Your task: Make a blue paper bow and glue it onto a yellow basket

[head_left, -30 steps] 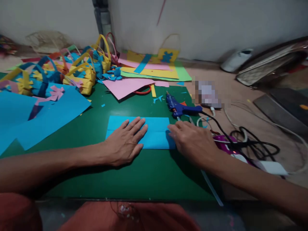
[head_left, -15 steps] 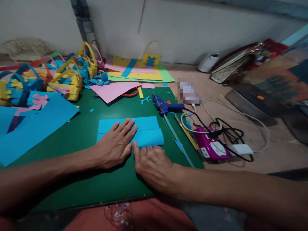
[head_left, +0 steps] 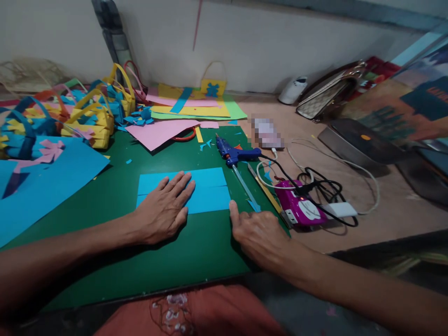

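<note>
A folded sheet of blue paper [head_left: 210, 196] lies on the green board [head_left: 147, 266], with a flap edge running across its middle. My left hand [head_left: 164, 207] rests flat over the paper's left half, fingers stretched out, and covers part of it. At the lower right corner of the sheet, my right hand [head_left: 261, 233] has its thumb out along the paper's edge. Its other fingers are curled under, and I see nothing in them. Just beyond the right hand lies a blue glue gun [head_left: 238, 154] with a clear glue stick out of its back.
A purple power adapter [head_left: 303, 205] with tangled cables sits right of the board. Pink paper [head_left: 161, 133] partly covers red-handled scissors [head_left: 185, 135]. Small paper baskets [head_left: 94, 123] crowd the back left behind a large blue sheet [head_left: 59, 182]. A phone [head_left: 268, 133] lies at the back right.
My right hand has slid right along the paper's near edge, from beside my left hand to the right corner. The flap there now lies flatter. My left hand stays on the paper.
</note>
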`<state>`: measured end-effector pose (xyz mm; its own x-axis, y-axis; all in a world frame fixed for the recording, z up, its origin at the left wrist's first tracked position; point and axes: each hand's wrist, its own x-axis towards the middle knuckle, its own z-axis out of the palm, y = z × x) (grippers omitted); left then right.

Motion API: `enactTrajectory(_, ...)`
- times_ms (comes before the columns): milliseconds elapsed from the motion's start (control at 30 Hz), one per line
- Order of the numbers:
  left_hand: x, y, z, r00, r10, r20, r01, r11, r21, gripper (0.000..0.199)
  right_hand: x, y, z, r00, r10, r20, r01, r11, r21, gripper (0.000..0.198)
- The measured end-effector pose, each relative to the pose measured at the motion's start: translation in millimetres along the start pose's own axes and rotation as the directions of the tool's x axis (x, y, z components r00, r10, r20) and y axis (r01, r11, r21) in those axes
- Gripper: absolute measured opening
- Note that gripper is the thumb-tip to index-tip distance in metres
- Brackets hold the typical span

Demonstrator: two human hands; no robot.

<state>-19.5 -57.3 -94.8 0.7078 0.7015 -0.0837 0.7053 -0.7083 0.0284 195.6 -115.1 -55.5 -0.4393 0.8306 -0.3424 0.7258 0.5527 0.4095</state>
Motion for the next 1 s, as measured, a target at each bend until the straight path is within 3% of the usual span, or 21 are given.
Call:
enactTrajectory(167, -1, 0, 2, 1.0, -0.002, -0.02, 0.002, 1.0, 0.009, 0.055, -3, 9, 0, 0.999, -0.001, 0.035, 0.0, 1.0, 0.018, 0.05)
enactTrajectory(267, -1, 0, 2, 1.0, -0.006, -0.025, 0.006, 1.0, 0.008, 0.054, -3, 17, -9, 1.0, -0.004, 0.011, 0.003, 0.998, 0.066, 0.033)
enactTrajectory(367, -1, 0, 2, 1.0, -0.003, -0.028, 0.003, 1.0, 0.004, 0.054, 5, 23, -17, 0.971, -0.004, -0.241, 0.041, 0.988, 0.149, 0.02)
enactTrajectory(433, -1, 0, 2, 1.0, -0.004, -0.025, 0.004, 1.0, 0.0, 0.055, 17, 23, -21, 0.9, -0.002, -0.436, 0.103, 0.973, 0.208, 0.03)
enactTrajectory(500, 0, 0, 2, 1.0, -0.009, -0.02, 0.009, 1.0, -0.004, 0.055, 35, 20, -21, 0.848, 0.01, -0.529, 0.155, 0.951, 0.266, 0.038)
enactTrajectory(567, 0, 1, 2, 1.0, -0.02, -0.012, 0.02, 1.0, -0.009, 0.056, 54, 13, -18, 0.855, 0.03, -0.518, 0.173, 0.924, 0.341, 0.042)
enactTrajectory(700, 2, 3, 1, 0.999, -0.046, 0.008, 0.046, 0.999, -0.022, 0.06, 83, -1, -5, 0.94, 0.055, -0.338, 0.124, 0.865, 0.486, 0.052)
enactTrajectory(767, 3, 3, 0, 0.999, -0.045, 0.014, 0.045, 0.999, -0.028, 0.06, 90, -6, 2, 0.959, 0.077, -0.275, 0.08, 0.853, 0.516, 0.051)
enactTrajectory(1000, -7, -16, -1, 0.986, -0.165, 0.017, 0.166, 0.986, -0.022, 0.059, 91, -6, 10, 0.932, 0.082, -0.354, 0.115, 0.856, 0.503, 0.049)
